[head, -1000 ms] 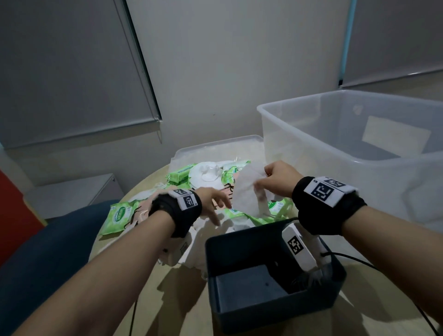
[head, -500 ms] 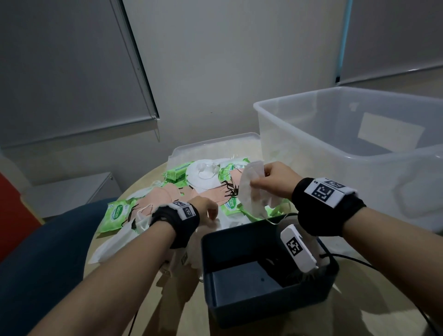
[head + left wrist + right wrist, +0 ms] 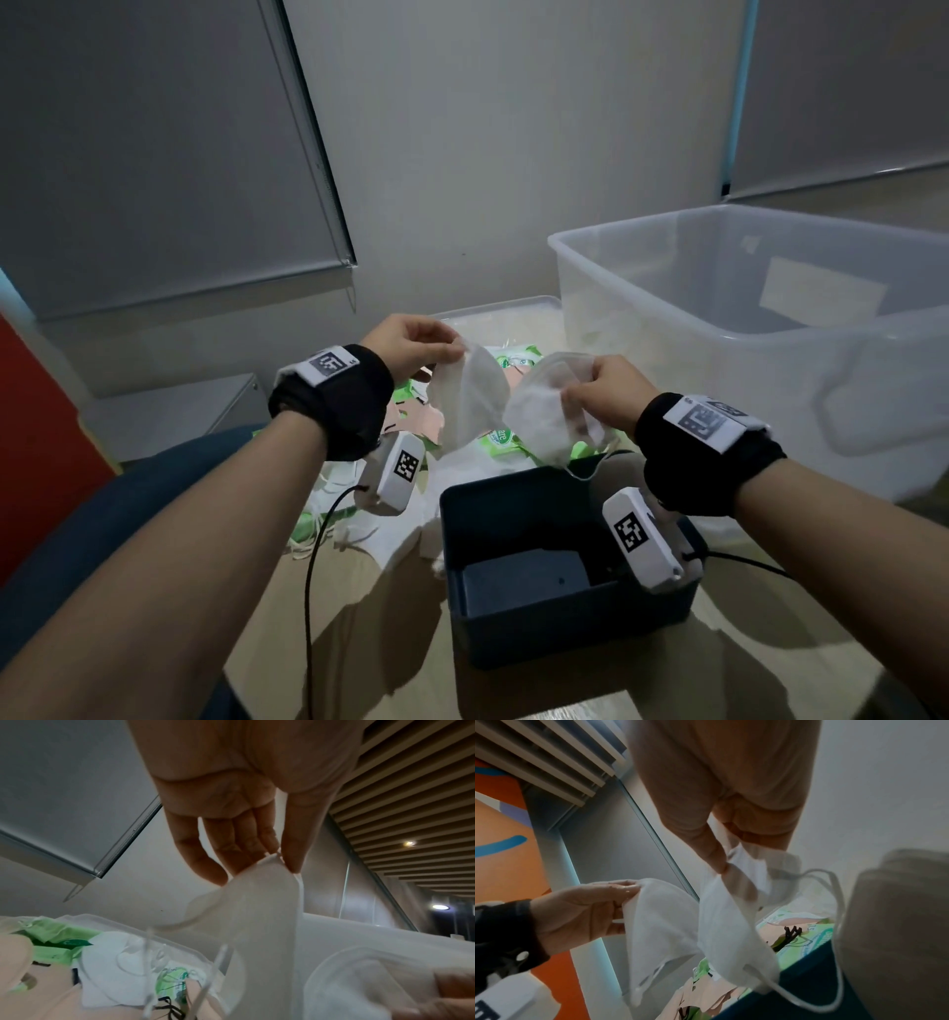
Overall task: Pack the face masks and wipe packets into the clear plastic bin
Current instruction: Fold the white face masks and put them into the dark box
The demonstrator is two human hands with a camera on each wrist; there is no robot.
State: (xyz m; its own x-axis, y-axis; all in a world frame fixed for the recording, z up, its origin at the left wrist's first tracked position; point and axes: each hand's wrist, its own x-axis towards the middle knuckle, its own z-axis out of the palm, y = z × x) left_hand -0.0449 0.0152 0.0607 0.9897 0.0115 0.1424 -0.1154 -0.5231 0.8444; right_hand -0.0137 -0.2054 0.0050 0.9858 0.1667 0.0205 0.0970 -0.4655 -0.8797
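My left hand (image 3: 411, 347) is raised above the pile and pinches the top edge of a white folded face mask (image 3: 470, 401), which hangs down; the left wrist view shows fingertips (image 3: 290, 860) clamped on that mask (image 3: 259, 912). My right hand (image 3: 608, 393) grips a second white mask (image 3: 547, 419) with its ear loops dangling over the dark box; the right wrist view shows this mask (image 3: 731, 923) beside the left hand's mask (image 3: 659, 929). Green wipe packets (image 3: 495, 439), pink and white masks lie heaped on the table behind. The clear plastic bin (image 3: 770, 339) stands at the right.
A dark open box (image 3: 560, 570) sits in front of me under my right wrist. The bin's clear lid (image 3: 493, 311) lies behind the pile. A black cable (image 3: 313, 545) trails over the wooden table (image 3: 385, 668). A blue chair (image 3: 128, 514) is at the left.
My left hand has lifted from the pile with a white mask pinched in it. My right hand stays raised, still holding its mask, now closer to the left one.
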